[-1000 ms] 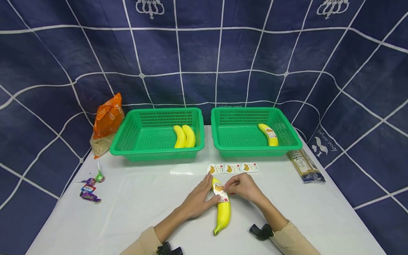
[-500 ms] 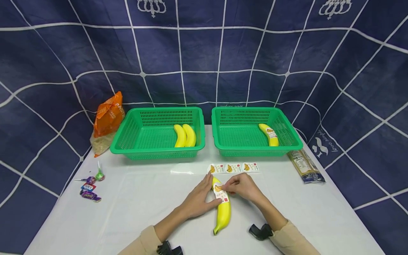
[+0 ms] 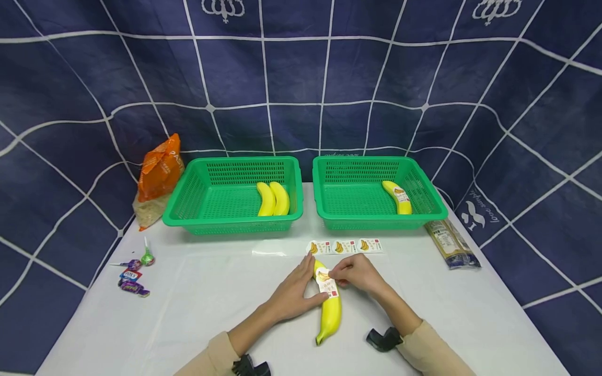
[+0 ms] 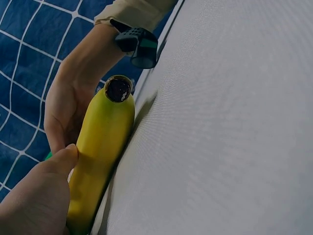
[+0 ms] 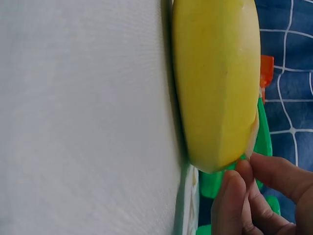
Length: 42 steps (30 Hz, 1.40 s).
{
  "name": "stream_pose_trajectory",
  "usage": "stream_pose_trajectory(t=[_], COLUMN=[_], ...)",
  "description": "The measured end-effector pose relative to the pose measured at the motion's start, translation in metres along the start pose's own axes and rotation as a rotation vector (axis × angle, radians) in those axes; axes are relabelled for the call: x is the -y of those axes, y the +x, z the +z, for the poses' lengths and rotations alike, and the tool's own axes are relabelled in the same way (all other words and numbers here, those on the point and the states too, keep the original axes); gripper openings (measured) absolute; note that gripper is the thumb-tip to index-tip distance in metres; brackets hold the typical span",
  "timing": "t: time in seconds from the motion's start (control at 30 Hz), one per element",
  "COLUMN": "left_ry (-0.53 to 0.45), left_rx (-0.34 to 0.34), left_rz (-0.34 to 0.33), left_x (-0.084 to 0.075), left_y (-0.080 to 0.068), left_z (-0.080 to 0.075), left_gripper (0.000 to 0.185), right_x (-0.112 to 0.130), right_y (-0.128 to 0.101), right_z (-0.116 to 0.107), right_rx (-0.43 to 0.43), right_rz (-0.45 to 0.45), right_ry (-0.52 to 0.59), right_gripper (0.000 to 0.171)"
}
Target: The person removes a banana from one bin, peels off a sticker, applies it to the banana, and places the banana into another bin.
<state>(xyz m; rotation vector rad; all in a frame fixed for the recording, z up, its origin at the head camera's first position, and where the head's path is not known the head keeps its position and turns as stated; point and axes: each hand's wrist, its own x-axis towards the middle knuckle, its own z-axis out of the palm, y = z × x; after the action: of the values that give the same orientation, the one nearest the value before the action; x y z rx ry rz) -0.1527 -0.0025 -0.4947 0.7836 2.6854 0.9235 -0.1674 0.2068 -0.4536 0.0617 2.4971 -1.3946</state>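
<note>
A banana is laid on the white tabletop, in front of the two green baskets and just below a strip of stickers. The banana is steadied by the left hand: the thumb is pressed against its left side and the fingers are stretched out along it, so this grip is open and flat. A sticker is placed on the upper part of the banana, and its edge is pinched by the fingertips of the right hand, so this grip is closed on the sticker.

Behind the banana, two more bananas are seen in the left basket, and one banana with a sticker is seen in the right basket. Far to the left of the banana, some wrapped candies are laid, and an orange bag is standing beside the left basket. To the right, a clear packet is laid near the right basket.
</note>
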Motion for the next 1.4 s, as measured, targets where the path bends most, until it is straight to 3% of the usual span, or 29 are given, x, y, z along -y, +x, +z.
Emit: stream_pose_trajectory(t=[0.43, 0.87, 1.07, 1.3, 1.4], left_ry=[-0.015, -0.047, -0.045, -0.060, -0.052], left_rx=[0.009, 0.002, -0.002, 0.000, -0.008], left_rz=[0.001, -0.008, 0.003, 0.000, 0.013], left_x=[0.002, 0.002, 0.002, 0.001, 0.001], left_y=[0.001, 0.000, 0.001, 0.003, 0.003], left_z=[-0.001, -0.001, -0.002, -0.003, -0.003], left_gripper=[0.099, 0.101, 0.100, 0.100, 0.099], right_x=[-0.001, -0.006, -0.011, -0.013, -0.014], right_y=[0.003, -0.011, -0.008, 0.005, 0.009], right_z=[0.001, -0.011, -0.013, -0.015, -0.014], right_rx=[-0.008, 0.197, 0.242, 0.267, 0.270], right_rz=[0.100, 0.043, 0.021, 0.070, 0.055], right_ry=[-0.005, -0.034, -0.017, 0.105, 0.101], right_gripper=[0.022, 0.033, 0.033, 0.027, 0.026])
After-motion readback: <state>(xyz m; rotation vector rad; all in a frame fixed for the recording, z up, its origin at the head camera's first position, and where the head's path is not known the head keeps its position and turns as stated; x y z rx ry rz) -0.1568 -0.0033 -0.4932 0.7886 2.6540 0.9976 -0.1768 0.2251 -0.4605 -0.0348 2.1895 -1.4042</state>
